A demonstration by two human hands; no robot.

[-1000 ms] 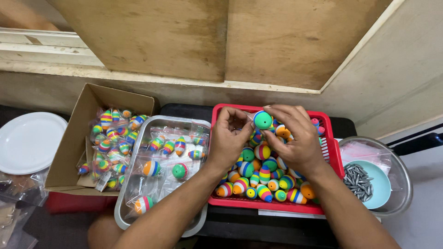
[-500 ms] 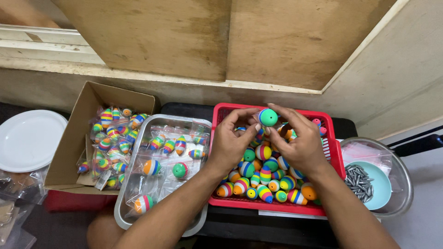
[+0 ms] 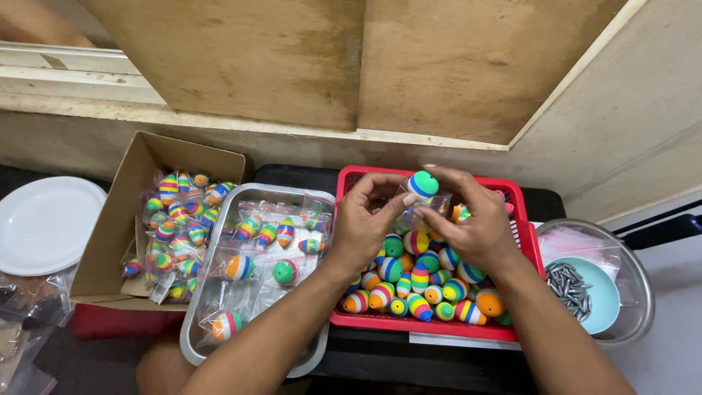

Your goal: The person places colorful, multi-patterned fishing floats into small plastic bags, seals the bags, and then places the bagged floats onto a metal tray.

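Nearest the viewer, two forearms rise from the bottom edge toward a red basket (image 3: 528, 252) on a dark bench (image 3: 380, 355). The basket holds loose striped floats (image 3: 418, 276), oval and banded in green, orange, pink, blue and white. To its left a metal tray (image 3: 191, 338) holds similar floats sealed in small clear bags (image 3: 241, 269). Left of the tray stands an open cardboard box (image 3: 121, 219) piled with more bagged floats. At the far left lies a white plate (image 3: 44, 223). At the right, a metal bowl (image 3: 638, 289) holds a pale blue dish (image 3: 603, 296) and a heap of small grey metal weights (image 3: 567, 281).

Above the far half of the basket the left hand (image 3: 362, 223) and right hand (image 3: 475, 223) meet. Their fingers (image 3: 387, 208) are curled shut on a small clear bag (image 3: 418, 213), pinched from both sides. A green float (image 3: 423, 184) with blue and white bands sits at the bag's top, between the fingertips of both hands, clear of the loose floats below.

Beyond the bench, a pale ledge (image 3: 219, 121) runs across, with brown wooden boards (image 3: 351, 58) above it.
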